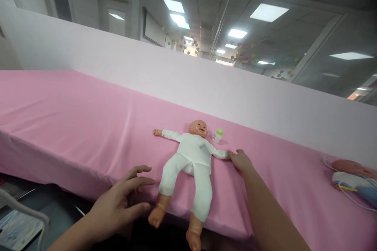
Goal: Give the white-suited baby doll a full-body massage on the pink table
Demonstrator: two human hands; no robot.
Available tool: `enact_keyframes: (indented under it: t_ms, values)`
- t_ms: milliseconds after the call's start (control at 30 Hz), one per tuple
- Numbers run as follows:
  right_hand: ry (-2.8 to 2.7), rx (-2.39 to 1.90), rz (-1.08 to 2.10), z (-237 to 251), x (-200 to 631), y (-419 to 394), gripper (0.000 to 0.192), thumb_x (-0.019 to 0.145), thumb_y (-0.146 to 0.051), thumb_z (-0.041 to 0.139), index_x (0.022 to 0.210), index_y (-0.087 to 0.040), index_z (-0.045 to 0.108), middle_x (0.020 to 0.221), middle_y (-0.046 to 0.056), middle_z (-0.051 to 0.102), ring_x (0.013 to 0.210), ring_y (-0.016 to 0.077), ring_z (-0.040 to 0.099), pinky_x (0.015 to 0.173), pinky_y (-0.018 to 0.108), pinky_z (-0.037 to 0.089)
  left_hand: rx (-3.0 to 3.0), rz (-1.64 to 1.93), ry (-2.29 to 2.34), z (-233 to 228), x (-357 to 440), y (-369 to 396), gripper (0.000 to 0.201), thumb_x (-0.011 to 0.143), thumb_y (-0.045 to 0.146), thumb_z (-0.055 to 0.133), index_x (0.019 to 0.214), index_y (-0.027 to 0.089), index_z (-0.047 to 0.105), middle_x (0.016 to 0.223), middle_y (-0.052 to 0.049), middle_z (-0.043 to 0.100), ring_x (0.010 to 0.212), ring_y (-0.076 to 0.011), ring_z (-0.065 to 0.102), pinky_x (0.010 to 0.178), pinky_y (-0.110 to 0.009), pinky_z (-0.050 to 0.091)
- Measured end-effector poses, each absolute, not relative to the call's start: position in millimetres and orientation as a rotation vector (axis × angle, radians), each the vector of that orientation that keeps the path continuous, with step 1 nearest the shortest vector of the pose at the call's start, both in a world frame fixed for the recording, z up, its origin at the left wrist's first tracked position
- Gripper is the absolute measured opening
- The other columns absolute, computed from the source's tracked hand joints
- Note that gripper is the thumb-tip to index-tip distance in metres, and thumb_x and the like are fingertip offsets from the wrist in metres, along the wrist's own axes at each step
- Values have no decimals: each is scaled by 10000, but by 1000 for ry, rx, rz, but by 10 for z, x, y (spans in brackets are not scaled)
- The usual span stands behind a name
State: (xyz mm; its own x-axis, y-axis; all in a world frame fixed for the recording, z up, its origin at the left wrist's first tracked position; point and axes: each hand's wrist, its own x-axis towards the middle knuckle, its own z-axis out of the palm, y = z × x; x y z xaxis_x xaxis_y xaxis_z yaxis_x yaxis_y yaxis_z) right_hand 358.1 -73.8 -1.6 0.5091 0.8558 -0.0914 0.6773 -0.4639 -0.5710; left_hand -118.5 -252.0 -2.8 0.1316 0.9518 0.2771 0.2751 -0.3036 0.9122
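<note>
A baby doll (pixel 194 153) in a white long-sleeved outfit lies on its back on the pink-covered table (pixel 97 125), arms spread, its bare feet reaching the near edge. My right hand (pixel 241 160) is closed on the end of the doll's sleeved arm (pixel 220 153), so the doll's hand there is hidden. Fingers apart and holding nothing, my left hand (pixel 123 196) hovers beside the doll's lower leg and foot. A small white bottle with a green cap (pixel 218 135) sits next to the doll's head.
At the far right lie a pink item (pixel 353 168) and a blue-and-white cloth bundle (pixel 356 184) with white cords. A low white wall (pixel 235 98) topped by glass runs behind the table. At lower left are a dark chair (pixel 59 211) and a phone-like object (pixel 20 227).
</note>
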Motion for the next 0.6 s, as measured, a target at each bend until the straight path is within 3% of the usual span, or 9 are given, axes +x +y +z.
enact_keyframes:
  t_ms: [133, 233, 300, 400, 500, 600]
  values:
    - [-1302, -2236, 466, 90, 3491, -1059, 784, 900, -570, 600, 1540, -139, 459, 1409, 210, 649, 1189, 369, 675, 926, 444, 539, 1752, 1262, 1330, 43, -1265, -2253, 311, 828, 501, 757, 1050, 292, 819, 1281, -93, 700, 704, -158, 623, 654, -296, 561]
    - [-1433, -2030, 312, 90, 3247, -1446, 636, 915, -583, 576, 1430, -210, 570, 1253, 132, 736, 1125, 332, 703, 924, 446, 553, 1785, 1300, 1448, 149, -1256, -1913, 369, 880, 573, 674, 1019, 255, 799, 1286, -103, 682, 761, -179, 641, 697, -317, 569]
    - [-1467, -1837, 256, 29, 3013, -1747, 547, 929, -585, 561, 1343, -233, 628, 1086, 79, 774, 969, 288, 738, 870, 435, 584, 1840, 1247, 1520, 222, -1229, -1614, 402, 892, 579, 641, 1069, 244, 779, 1331, -105, 666, 932, -230, 691, 812, -336, 579]
    - [-1551, -1564, 223, -157, 2667, -2212, 482, 934, -559, 601, 1285, -237, 679, 1029, 68, 777, 835, 253, 746, 751, 399, 632, 1857, 1054, 1711, 330, -1191, -1090, 500, 883, 570, 613, 1246, 241, 715, 1426, -125, 633, 1187, -313, 664, 953, -392, 553]
    - [-1654, -1346, 138, -429, 2428, -2626, 396, 932, -502, 657, 1265, -293, 702, 1186, 88, 765, 1045, 312, 758, 876, 452, 661, 1833, 735, 1938, 405, -1159, -588, 720, 858, 654, 588, 1426, 212, 594, 1450, -203, 626, 1295, -425, 607, 1049, -542, 484]
    - [-1700, -1217, 56, -732, 2289, -2932, 528, 913, -520, 676, 1405, -330, 631, 1360, 101, 702, 1205, 365, 715, 975, 497, 645, 1812, 449, 2213, 369, -1116, -221, 792, 812, 719, 576, 1356, 145, 631, 1475, -288, 583, 1429, -533, 444, 1136, -691, 319]
